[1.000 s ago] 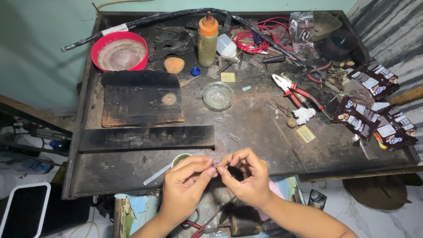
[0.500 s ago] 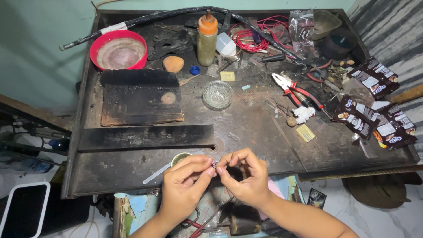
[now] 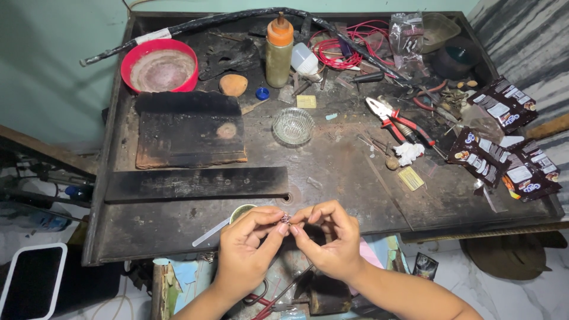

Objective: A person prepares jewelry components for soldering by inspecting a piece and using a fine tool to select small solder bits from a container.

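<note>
Both hands meet at the near edge of the dark workbench [image 3: 332, 172]; the left hand [image 3: 246, 252] and the right hand [image 3: 332, 240] each pinch a tiny metal piece [image 3: 285, 219] between thumb and fingertips; just behind the left hand sits a small cup [image 3: 240, 211]; red-handled pliers [image 3: 398, 123] lie well apart.

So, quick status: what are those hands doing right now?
Both hands at bench's near edge: left hand, right hand. Fingers pinch a tiny metal piece between them. Small cup just behind; nothing in the way.
</note>
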